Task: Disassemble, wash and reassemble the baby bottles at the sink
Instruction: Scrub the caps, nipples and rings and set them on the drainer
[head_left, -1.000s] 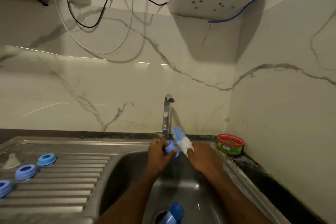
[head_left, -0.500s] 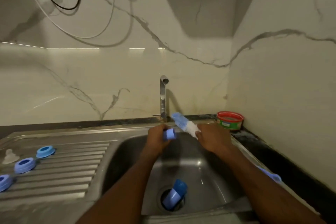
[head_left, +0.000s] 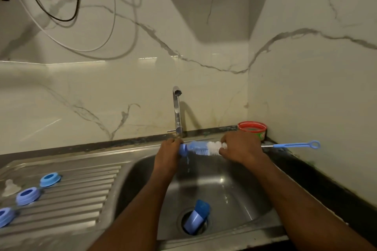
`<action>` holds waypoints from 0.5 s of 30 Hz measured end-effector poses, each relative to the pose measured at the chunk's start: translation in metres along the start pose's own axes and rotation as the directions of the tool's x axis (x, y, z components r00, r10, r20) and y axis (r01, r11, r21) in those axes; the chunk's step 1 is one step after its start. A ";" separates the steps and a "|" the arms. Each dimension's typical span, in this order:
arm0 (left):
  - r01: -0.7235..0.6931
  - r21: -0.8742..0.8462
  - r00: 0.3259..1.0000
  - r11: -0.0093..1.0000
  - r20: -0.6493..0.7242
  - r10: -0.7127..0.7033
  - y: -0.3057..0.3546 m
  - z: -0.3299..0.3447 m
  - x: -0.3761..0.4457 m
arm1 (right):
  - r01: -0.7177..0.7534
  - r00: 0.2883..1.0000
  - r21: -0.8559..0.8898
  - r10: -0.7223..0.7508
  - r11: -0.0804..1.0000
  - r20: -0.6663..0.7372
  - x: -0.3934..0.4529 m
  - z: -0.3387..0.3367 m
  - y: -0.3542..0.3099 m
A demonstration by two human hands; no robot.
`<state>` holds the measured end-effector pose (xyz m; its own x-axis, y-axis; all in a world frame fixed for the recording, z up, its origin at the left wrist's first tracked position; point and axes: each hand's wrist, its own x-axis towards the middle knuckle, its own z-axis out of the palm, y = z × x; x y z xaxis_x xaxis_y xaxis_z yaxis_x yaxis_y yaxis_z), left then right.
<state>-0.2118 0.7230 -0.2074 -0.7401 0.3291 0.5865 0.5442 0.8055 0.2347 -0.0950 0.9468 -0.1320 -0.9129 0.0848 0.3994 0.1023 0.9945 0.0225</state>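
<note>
While water runs thinly from the tap (head_left: 177, 108), the left hand (head_left: 169, 154) grips a small blue piece (head_left: 183, 149) over the sink (head_left: 234, 185); its fingers curl round the piece and hide most of it, so what part it is cannot be told. A bottle brush (head_left: 206, 148) lies level between the hands, its tip at the blue piece. The right hand (head_left: 239, 147) clasps the brush at the white bristles, covering the stem there; the blue handle with its ring (head_left: 295, 145) sticks out past the wrist. A blue bottle (head_left: 196, 219) stands tilted in the drain, its lower end hidden. On the draining board (head_left: 81, 193) lie three blue rings (head_left: 50, 179), the nearest cut off at the edge, and a clear teat (head_left: 10, 187), blurred. A red tub (head_left: 252, 129) sits in the corner.
</note>
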 end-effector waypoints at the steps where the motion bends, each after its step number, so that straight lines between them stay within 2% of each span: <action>1: 0.020 -0.056 1.000 0.998 0.000 -0.020 -0.002 0.000 0.000 | 0.035 0.999 0.006 -0.035 0.999 -0.011 0.000 0.000 -0.001; 5: -0.066 -0.133 0.987 0.989 0.135 0.084 0.004 -0.003 -0.003 | 0.186 0.981 -0.031 -0.187 0.982 -0.051 -0.002 0.004 -0.011; 7: -0.123 -0.108 0.985 0.986 0.108 0.135 0.003 -0.004 -0.003 | 0.212 0.976 -0.051 -0.214 0.976 -0.033 -0.003 0.006 -0.013; 9: -0.157 -0.023 0.987 0.987 0.016 0.157 -0.003 -0.002 -0.001 | 0.221 0.975 -0.030 -0.221 0.975 -0.015 -0.003 0.005 -0.012; 12: -0.101 -0.039 0.995 0.994 -0.007 0.101 -0.003 0.002 0.000 | 0.267 0.958 -0.034 -0.269 0.963 -0.098 -0.003 0.004 -0.018; 15: -0.029 -0.175 0.995 0.984 0.089 0.045 0.001 0.009 -0.003 | 0.246 0.945 -0.114 -0.264 0.963 -0.191 -0.003 0.003 -0.029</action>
<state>-0.2129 0.7277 -0.2157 -0.7467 0.4078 0.5255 0.6264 0.6969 0.3492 -0.0958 0.9181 -0.1364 -0.8144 -0.1940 0.5470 -0.0805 0.9711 0.2246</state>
